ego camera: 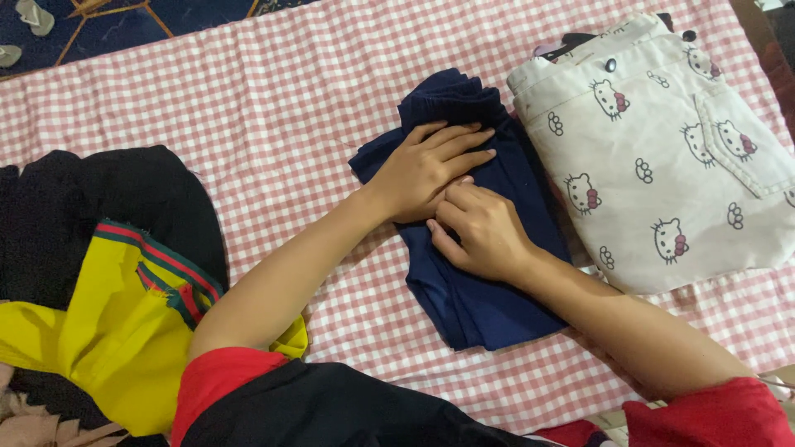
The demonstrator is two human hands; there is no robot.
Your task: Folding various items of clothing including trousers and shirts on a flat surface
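Note:
A folded navy blue garment point(489, 298) lies on a pink and white checked cloth point(273, 91). My left hand point(426, 165) lies flat on the upper part of the navy garment with its fingers spread. My right hand point(480, 230) rests just below and right of it, fingers curled and pinching the navy fabric. The two hands touch each other at the fingertips.
A folded white garment with a cartoon cat print point(662, 149) lies right of the navy one. At the left sits a pile of clothes: black fabric point(91, 199) and a yellow piece with red and green striped trim point(116, 331). Dark patterned flooring point(124, 21) shows at the top left.

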